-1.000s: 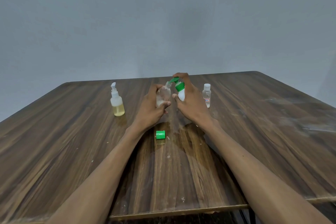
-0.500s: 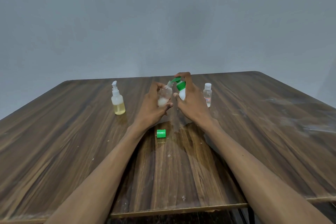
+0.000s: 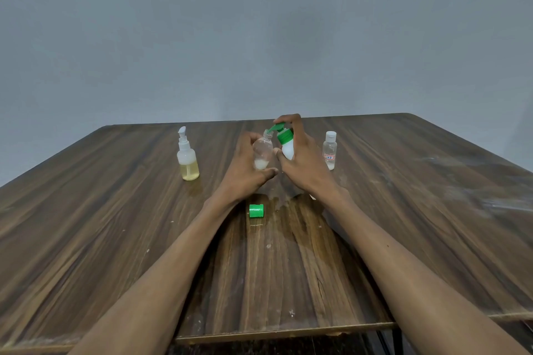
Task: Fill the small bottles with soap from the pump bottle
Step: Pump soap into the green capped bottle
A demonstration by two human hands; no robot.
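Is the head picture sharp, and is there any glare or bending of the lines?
Head view: soft even light, faint shadows; the table edges splay from wide-angle distortion; a wet sheen shows near the green cap; the label on the small clear bottle is too blurred to read.

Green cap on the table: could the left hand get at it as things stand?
Probably not right away: the green cap lies uncovered just beside the left wrist, but the left hand grips the small clear bottle under the pump spout and must set it down first.
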